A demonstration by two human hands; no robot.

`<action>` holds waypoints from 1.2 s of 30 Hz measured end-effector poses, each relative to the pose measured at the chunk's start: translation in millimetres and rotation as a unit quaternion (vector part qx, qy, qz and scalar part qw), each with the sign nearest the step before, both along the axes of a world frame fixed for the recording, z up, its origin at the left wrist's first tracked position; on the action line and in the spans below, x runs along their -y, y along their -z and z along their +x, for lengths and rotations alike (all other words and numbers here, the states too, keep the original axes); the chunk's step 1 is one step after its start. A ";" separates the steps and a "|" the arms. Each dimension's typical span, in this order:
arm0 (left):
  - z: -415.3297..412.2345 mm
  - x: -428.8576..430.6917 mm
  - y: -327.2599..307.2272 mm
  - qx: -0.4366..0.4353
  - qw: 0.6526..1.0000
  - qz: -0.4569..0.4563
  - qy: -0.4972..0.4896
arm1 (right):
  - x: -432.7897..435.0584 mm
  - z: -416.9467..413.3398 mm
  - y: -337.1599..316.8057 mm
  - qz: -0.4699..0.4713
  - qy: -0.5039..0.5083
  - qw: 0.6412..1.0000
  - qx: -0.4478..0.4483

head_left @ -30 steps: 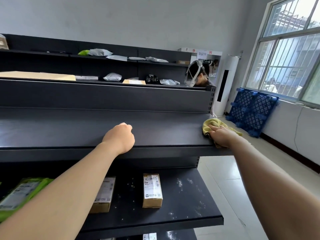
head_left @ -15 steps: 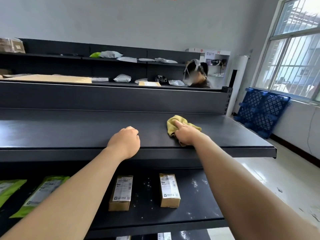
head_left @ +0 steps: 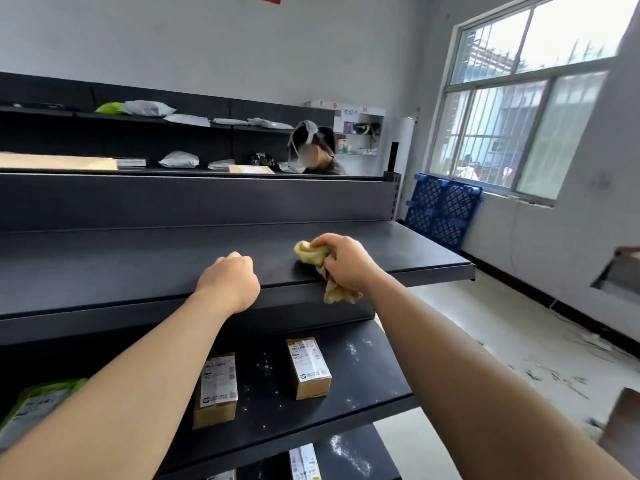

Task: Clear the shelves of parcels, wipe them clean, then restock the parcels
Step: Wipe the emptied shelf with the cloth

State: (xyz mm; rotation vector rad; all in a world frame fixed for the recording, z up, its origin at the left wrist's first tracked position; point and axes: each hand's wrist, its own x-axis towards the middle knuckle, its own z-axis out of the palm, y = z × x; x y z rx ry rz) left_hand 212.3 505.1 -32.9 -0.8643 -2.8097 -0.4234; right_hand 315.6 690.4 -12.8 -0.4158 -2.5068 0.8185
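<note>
Centrally, right hand grips yellow cloth on shelf; left hand fisted, empty, at edge; parcel labels illegible.

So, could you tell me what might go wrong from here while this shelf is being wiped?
1. The cloth, bunched in the right hand, hangs over the upper shelf's front edge. Dirt swept off there could fall on the boxes below.
2. The lower shelf has white specks around those boxes, so wiping it without removing them would probably leave dirt behind.
</note>
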 end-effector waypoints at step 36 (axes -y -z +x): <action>0.3 -166.7 -13.2 0.030 0.994 -0.038 0.095 | -180.8 -9.3 11.6 0.169 0.106 0.937 0.286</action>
